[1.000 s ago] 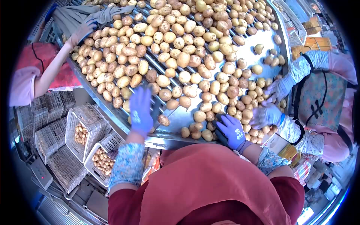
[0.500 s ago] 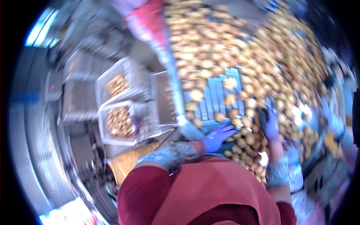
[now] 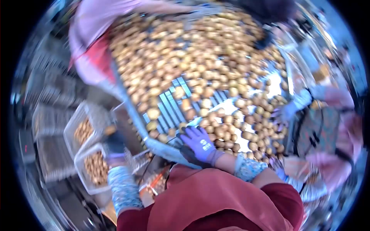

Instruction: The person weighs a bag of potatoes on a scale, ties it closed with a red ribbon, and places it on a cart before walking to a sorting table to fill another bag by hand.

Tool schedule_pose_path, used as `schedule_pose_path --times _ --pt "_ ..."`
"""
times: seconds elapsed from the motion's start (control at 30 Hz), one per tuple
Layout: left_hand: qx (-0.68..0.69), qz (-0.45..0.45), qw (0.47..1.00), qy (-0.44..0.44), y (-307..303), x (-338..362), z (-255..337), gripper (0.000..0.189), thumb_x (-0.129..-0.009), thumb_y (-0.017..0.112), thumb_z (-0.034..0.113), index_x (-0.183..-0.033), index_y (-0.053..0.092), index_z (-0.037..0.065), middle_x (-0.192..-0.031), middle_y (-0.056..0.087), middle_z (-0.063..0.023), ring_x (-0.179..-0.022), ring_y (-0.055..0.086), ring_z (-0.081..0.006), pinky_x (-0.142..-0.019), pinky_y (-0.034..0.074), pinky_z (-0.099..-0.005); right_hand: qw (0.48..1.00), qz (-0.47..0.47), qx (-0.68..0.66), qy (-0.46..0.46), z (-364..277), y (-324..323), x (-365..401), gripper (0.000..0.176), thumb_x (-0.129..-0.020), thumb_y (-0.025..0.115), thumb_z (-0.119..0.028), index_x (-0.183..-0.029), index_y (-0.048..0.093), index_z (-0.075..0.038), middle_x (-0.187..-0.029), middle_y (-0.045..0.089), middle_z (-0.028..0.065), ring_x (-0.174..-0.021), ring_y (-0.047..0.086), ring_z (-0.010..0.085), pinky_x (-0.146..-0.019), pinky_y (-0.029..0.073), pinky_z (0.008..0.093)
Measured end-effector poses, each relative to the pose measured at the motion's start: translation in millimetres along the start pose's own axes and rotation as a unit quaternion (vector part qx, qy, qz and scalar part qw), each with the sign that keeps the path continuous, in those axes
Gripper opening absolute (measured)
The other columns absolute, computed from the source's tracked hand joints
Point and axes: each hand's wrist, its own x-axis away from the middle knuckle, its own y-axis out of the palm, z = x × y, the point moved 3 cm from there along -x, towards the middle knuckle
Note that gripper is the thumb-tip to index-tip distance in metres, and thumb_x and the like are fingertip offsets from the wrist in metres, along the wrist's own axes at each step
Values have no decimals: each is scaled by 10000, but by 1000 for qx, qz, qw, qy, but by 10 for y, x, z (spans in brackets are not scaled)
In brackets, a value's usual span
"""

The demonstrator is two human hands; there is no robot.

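Observation:
My left hand (image 3: 113,144), in a purple glove with a dark palm, is out to the left over the plastic crates. It is blurred, with a brown potato (image 3: 110,130) at its fingertips. My right hand (image 3: 198,143), in a purple glove, lies with fingers spread at the near edge of the sorting table (image 3: 163,151), beside loose potatoes (image 3: 219,133). Nothing shows in its grip, though its palm side is hidden. Many round potatoes cover the table, and blue slats (image 3: 169,107) show between them.
Two white crates (image 3: 83,184) holding potatoes stand at the left. At the right, another person's gloved hand (image 3: 283,114) reaches over the potatoes, with a second hand (image 3: 278,166) lower down. A person in pink (image 3: 90,38) leans over the far left side.
My left hand has moved from the table edge leftward over the crates, with a potato. My right hand has shifted left to the table's near edge. The view has turned.

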Motion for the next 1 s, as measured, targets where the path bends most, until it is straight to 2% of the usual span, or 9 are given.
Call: schedule_pose_path --times 0.1,0.2,0.43,0.53,0.7,0.83,0.87,0.93,1.0 --pt "296 42 954 -23 -1302 -633 -412 587 -892 564 401 -1343 459 39 -1343 496 -107 -1188 499 -250 -1033 374 -408 1000 1 12 12 650 18 788 452 -839 584 -259 -1263 533 -110 -1256 519 150 -1191 476 331 -1014 339 508" --pt "64 163 982 -68 130 -210 385 502 -920 567 339 -1288 494 5 -1230 563 -142 -1080 557 -232 -942 428 -353 981 -10 124 149 872 -166 1224 466 -829 600 -263 -1256 533 -90 -1261 509 179 -1157 496 360 -972 382 471" --pt "-460 -173 746 450 3053 85 541 356 -857 606 131 -1175 534 -12 -1106 585 -201 -984 574 -349 -868 466 -403 982 122 11 147 809 -729 220 503 -769 687 -224 -1225 525 -86 -1205 519 197 -1047 535 385 -851 445 474" --pt "-415 -443 767 210 3691 479 -267 276 -817 605 205 -1039 576 42 -1058 588 -149 -956 558 -350 -824 454 -412 975 196 28 104 1023 -954 -562 543 -770 680 -276 -1255 523 -89 -1287 487 215 -1138 498 402 -966 397 485" --pt "-285 -658 567 405 3930 1576 -44 324 -793 578 186 -1094 588 66 -1107 574 -133 -986 560 -301 -796 464 -428 965 166 63 195 1778 -1119 -1547 540 -819 609 -366 -1287 511 -113 -1325 462 224 -1253 414 396 -1042 306 512" --pt "-243 -601 603 465 3851 959 163 355 -775 579 183 -1114 588 77 -1036 582 -144 -914 571 -296 -773 471 -390 963 179 58 192 1952 -519 -1203 530 -820 605 -371 -1276 518 -116 -1343 452 210 -1246 416 387 -1049 295 525" --pt "-602 -569 450 335 4161 707 472 211 -818 548 141 -1002 596 50 -955 588 -116 -891 569 -296 -791 470 -416 976 125 62 170 1863 -491 -1023 527 -814 613 -380 -1258 525 -110 -1333 462 192 -1230 427 383 -1035 304 529" --pt "-388 -321 778 376 3930 -263 386 231 -897 517 165 -1065 571 15 -954 575 -137 -880 542 -317 -811 466 -384 981 103 50 158 1602 -506 -589 498 -801 623 -342 -1221 535 -89 -1283 495 143 -1209 438 349 -1012 319 541" --pt "-502 -207 721 431 4028 -900 573 413 -903 560 200 -1271 512 19 -1262 528 -221 -1152 504 -360 -988 383 -443 984 37 46 170 1339 -332 -154 464 -757 630 -235 -1192 558 -95 -1256 515 132 -1185 456 319 -995 337 530"
